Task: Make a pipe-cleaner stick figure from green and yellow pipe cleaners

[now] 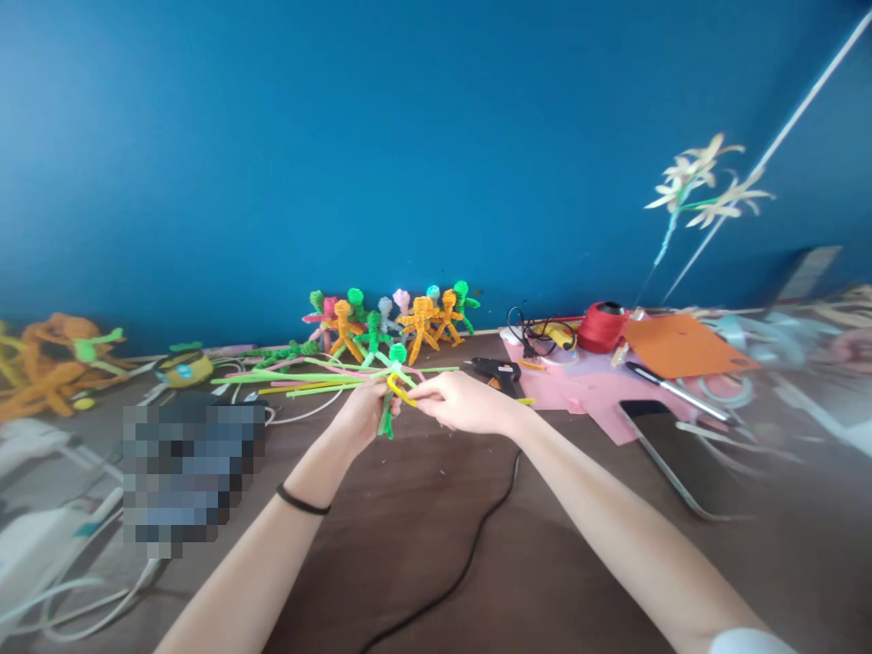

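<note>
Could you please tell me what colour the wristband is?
The wristband is black, clearest in the head view.

Both forearms reach forward and inward — the left hand (373, 411) and right hand (450, 401) nearly meeting, fingers pinched, a dark band (302, 501) around the left wrist.

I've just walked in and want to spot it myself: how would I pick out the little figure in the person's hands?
Find the blue wall, then the row of fuzzy figures at its foot. Just in front, the left hand holds a green-headed figure. Unlike its neighbours, it has a yellow strip against it, pinched by the right hand.
</note>
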Motion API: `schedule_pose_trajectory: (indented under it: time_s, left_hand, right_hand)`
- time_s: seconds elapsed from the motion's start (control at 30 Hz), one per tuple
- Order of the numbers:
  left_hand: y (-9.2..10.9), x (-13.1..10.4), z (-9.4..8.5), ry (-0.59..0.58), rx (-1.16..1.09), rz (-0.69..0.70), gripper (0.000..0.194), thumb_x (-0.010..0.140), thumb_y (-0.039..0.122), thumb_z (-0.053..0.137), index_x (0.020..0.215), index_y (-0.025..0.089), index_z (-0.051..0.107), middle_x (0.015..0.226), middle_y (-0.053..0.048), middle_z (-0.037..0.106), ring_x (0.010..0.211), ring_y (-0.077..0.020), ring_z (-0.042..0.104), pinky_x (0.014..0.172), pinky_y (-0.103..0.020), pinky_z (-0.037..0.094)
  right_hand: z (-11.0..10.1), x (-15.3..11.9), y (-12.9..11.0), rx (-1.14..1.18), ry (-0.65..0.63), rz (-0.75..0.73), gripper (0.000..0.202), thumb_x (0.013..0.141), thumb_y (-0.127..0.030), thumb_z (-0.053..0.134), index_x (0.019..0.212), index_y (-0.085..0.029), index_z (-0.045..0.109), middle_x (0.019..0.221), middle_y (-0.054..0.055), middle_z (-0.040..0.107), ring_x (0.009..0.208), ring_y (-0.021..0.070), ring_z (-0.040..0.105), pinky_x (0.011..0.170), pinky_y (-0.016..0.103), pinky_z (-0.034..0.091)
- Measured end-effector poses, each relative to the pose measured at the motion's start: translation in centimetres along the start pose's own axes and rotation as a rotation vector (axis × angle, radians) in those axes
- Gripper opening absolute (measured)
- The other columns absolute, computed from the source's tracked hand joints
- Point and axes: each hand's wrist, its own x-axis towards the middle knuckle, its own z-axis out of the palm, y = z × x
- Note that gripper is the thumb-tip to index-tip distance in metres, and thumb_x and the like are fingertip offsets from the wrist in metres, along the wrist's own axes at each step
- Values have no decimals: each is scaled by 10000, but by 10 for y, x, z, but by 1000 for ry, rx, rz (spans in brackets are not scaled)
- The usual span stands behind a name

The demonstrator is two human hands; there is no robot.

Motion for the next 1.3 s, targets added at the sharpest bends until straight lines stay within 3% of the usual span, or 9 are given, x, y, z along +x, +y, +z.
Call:
schedule_pose_trajectory:
  time_s: [0.17,0.4,0.57,0.87,1.07,1.17,1.3]
  left_hand:
    - [5,-1,2,31,-144,-84,89,612,44,488,646,116,529,519,8,494,413,-49,415,389,-162,352]
    - [1,3,3,54,-133,-19,92,625,35,468,644,123,489,470,34,463,383,-32,352,352,-130,250]
    - [-2,5,1,49,-146,9,62,675,135,532,633,128,488,462,53,420,368,-24,319,343,-133,223]
    - [-7,9,-8,143,-137,25,124,622,99,646,608,110,523,512,19,499,428,-33,407,360,-127,263]
    - [-2,5,-8,128,-106,53,114,592,131,695,662,101,611,605,12,533,505,-51,471,388,-151,334]
    - [1,4,-10,134,-108,22,129,584,139,712,661,101,616,608,16,522,496,-45,467,368,-143,307]
    - [4,3,-9,55,-163,-8,114,602,106,700,652,95,598,613,15,502,462,-33,443,331,-131,247]
  right_hand:
    - [-7,5,19,35,-53,104,394,815,-209,417,1159,-149,600,470,-33,493,470,89,470,533,200,329]
    - [-11,7,34,42,-75,181,373,811,-233,426,1118,-135,615,496,-28,519,433,66,447,495,186,341]
    - [-6,10,38,88,-104,178,326,807,-262,436,1014,-125,648,503,-22,511,431,66,444,441,177,330]
    - [-2,13,39,163,-116,202,251,795,-267,484,907,-127,659,483,-29,496,409,59,436,407,166,327]
    - [1,15,41,149,-122,200,253,796,-271,485,879,-128,676,469,-27,489,401,61,435,409,166,321]
    - [-1,15,46,137,-99,192,278,806,-283,472,911,-128,677,466,-31,489,385,55,420,417,172,315]
    - [-3,16,54,159,-37,158,308,817,-302,458,952,-128,672,456,-40,467,371,50,387,430,186,301]
